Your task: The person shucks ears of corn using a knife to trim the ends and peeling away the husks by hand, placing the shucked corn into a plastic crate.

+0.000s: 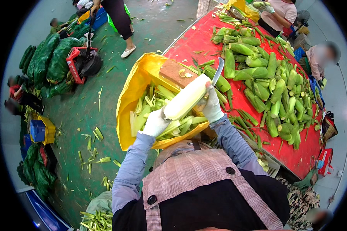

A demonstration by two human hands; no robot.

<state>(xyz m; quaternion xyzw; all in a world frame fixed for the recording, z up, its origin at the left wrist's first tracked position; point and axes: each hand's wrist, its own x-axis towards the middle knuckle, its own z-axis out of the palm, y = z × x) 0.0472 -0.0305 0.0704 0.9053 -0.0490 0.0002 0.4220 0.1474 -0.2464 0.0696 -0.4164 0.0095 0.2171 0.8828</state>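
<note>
A pale green, mostly husked ear of corn (185, 99) lies slantwise between my gloved hands, above a yellow sack (124, 115) of stripped husks (176, 127). My left hand (156, 121) grips its lower end. My right hand (212, 104) is at its upper end and holds a knife with a curved blade (219, 70), which points up and away; the handle is mostly hidden by the hand. A reddish-brown brick (177, 73) with a husk scrap on it rests at the far edge of the sack.
A red-topped table (188, 47) on the right bears a large heap of unhusked corn (254, 72). Co-workers sit along its far side. On the green floor (84, 115) are husk scraps, a red pallet jack (75, 65), stuffed green sacks (50, 57) and a standing person.
</note>
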